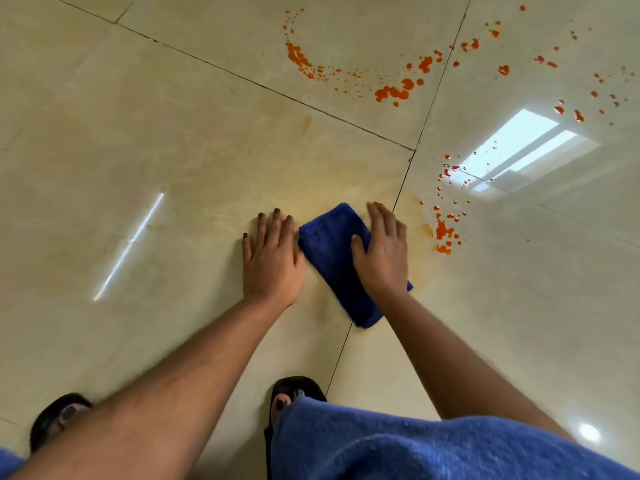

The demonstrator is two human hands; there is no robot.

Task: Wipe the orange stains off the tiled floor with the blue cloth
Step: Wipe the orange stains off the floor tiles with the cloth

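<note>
A folded blue cloth (330,251) lies flat on the glossy cream tiled floor (156,140). My right hand (381,251) presses down on its right side, fingers stretched over the cloth's far edge. My left hand (270,254) rests flat on the bare tile just left of the cloth, fingers spread, holding nothing. Orange stains (443,230) sit in a cluster just right of my right hand. More orange stains (394,91) curve across the far tiles, and scattered drops (504,69) spread to the far right. A faint yellowish smear surrounds the cloth.
My two feet in dark sandals (298,393) stand near the bottom edge, with blue fabric (415,441) of my clothing over the right knee. Dark grout lines (403,188) cross beside the cloth. A bright window reflection (519,150) lies at the right.
</note>
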